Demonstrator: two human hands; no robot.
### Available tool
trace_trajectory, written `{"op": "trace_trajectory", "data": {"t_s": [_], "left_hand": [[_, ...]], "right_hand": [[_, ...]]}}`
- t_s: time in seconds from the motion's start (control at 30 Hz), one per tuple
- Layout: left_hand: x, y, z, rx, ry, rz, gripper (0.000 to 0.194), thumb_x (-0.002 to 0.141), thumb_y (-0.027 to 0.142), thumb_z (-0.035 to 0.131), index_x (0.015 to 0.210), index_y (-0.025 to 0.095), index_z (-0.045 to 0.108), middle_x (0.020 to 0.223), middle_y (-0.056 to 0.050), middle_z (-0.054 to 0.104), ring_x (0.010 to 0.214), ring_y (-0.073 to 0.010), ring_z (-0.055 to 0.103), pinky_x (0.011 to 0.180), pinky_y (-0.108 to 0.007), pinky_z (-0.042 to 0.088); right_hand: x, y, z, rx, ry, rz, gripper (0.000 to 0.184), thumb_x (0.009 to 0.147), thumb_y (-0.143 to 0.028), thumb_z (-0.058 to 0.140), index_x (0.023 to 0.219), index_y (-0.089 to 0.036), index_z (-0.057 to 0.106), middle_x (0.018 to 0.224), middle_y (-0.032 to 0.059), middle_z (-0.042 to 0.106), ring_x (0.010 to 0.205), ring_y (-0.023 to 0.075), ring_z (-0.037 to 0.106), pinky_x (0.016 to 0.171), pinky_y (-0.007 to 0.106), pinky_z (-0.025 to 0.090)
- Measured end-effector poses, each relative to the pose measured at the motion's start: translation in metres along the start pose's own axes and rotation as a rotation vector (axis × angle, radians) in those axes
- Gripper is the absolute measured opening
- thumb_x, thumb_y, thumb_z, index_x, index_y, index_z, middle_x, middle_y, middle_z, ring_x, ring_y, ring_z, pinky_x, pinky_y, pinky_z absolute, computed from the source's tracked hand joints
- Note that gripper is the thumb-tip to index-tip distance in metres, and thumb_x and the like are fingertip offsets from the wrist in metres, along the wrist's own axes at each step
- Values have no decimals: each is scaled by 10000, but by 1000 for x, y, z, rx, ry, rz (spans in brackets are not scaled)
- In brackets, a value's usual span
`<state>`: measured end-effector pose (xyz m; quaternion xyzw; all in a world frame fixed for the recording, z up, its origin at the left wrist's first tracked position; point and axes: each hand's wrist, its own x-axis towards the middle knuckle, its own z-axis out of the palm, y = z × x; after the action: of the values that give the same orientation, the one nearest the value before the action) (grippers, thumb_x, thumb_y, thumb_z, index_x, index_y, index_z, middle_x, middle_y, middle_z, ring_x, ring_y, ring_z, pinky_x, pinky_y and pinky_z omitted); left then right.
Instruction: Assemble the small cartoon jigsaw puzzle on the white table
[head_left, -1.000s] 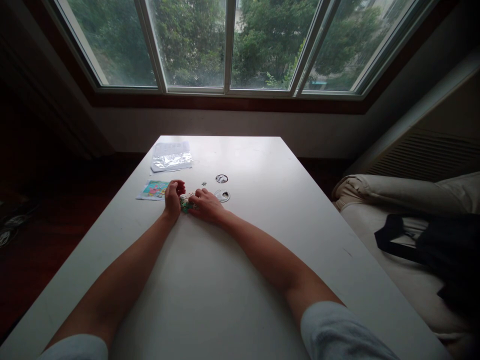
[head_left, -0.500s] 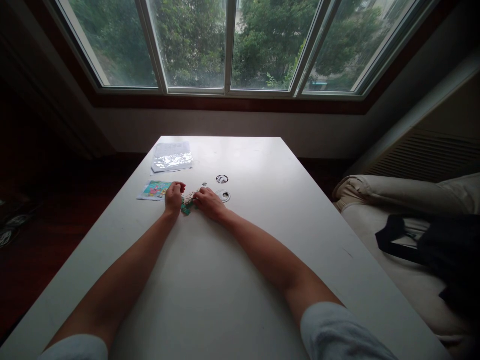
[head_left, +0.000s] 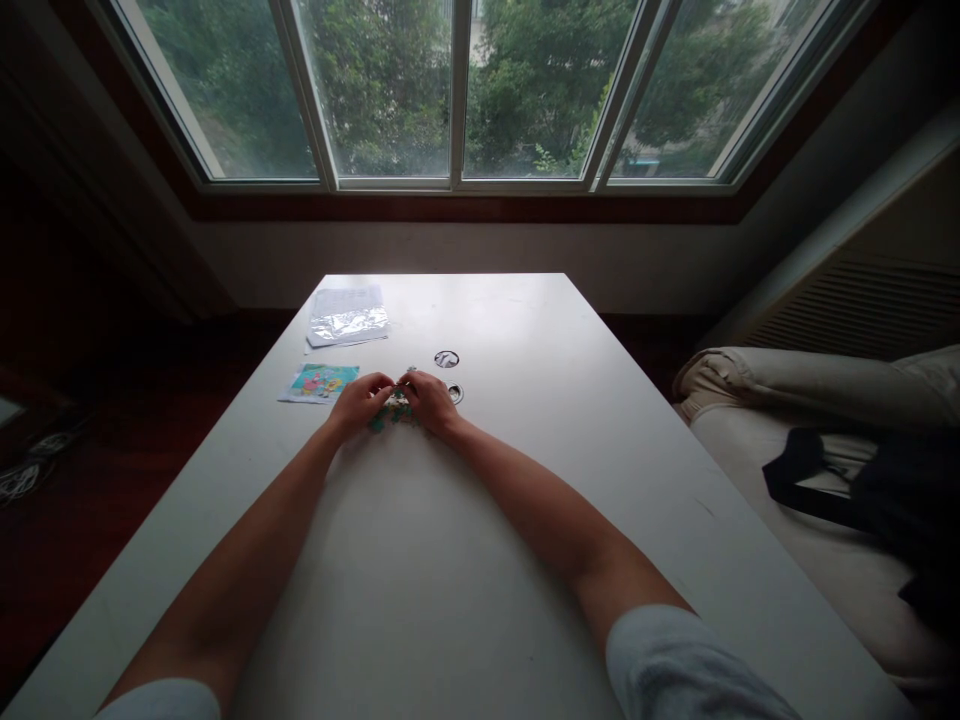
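A small heap of green and pale jigsaw puzzle pieces (head_left: 391, 412) lies on the white table (head_left: 420, 560), between my two hands. My left hand (head_left: 362, 400) curls over the heap's left side, its fingertips closed at the pieces. From the right, my right hand (head_left: 429, 400) bends round the other side with fingers closed, and the two sets of fingertips nearly meet at the heap's far edge. Which pieces the fingers grip is too small to tell. Just left of my left hand lies a colourful picture card (head_left: 322, 382), partly covered by a finger.
A clear plastic bag with white paper (head_left: 347, 317) lies at the table's far left. Two round inserts (head_left: 447, 359) are set in the tabletop beyond my right hand. A beige sofa (head_left: 810, 540) with a dark bag (head_left: 892, 490) on it stands at the right, and a window faces me.
My left hand has moved right, off the heap's left edge and over the pieces, uncovering more of the picture card. My right hand has shifted slightly right, and the heap looks more spread.
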<state>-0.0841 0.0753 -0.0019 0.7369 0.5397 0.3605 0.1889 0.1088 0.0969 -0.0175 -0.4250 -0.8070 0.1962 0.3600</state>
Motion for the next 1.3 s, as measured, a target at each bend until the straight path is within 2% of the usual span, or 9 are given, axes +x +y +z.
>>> {"op": "trace_trajectory", "data": {"t_s": [0.37,0.67,0.83,0.93,1.13,1.3], "left_hand": [[-5,-7,15,12,-27,12,233,859,374,634,1042,257,717,838,-21,730,696,-182,642,666,-292,492],[-4,-10,20,-59,11,8,223,872,409,643,1002,246,724,876,-29,738,754,-190,656,685,-295,492],[-2,-11,20,-97,93,6,202,845,386,683,963,227,723,841,-31,720,730,-184,629,662,-287,474],[-2,-10,19,-62,134,1,187,849,355,664,961,214,712,894,-40,710,781,-185,633,686,-291,475],[-3,-4,19,-2,69,-45,187,880,330,597,987,205,685,913,-32,717,807,-183,641,704,-292,480],[-4,-1,20,37,65,-13,206,887,308,567,1019,218,698,939,-31,726,811,-183,640,722,-301,483]], "right_hand": [[2,7,1,212,69,74,168,932,-280,580,1005,-227,721,936,6,747,854,160,648,801,259,462],[1,7,-2,282,64,95,195,918,-319,588,1006,-215,728,859,-8,732,789,144,639,742,237,453],[2,7,-1,274,57,87,203,902,-288,599,1040,-218,730,870,-7,734,786,142,631,741,235,454],[2,6,0,255,48,69,211,870,-221,605,1039,-223,731,877,-14,732,782,137,621,752,231,458],[2,6,0,189,61,96,192,873,-212,607,1023,-239,724,835,-22,720,760,140,614,739,234,453],[0,3,0,113,64,94,162,895,-239,605,1020,-252,708,851,-16,723,764,147,618,736,242,444]]}}
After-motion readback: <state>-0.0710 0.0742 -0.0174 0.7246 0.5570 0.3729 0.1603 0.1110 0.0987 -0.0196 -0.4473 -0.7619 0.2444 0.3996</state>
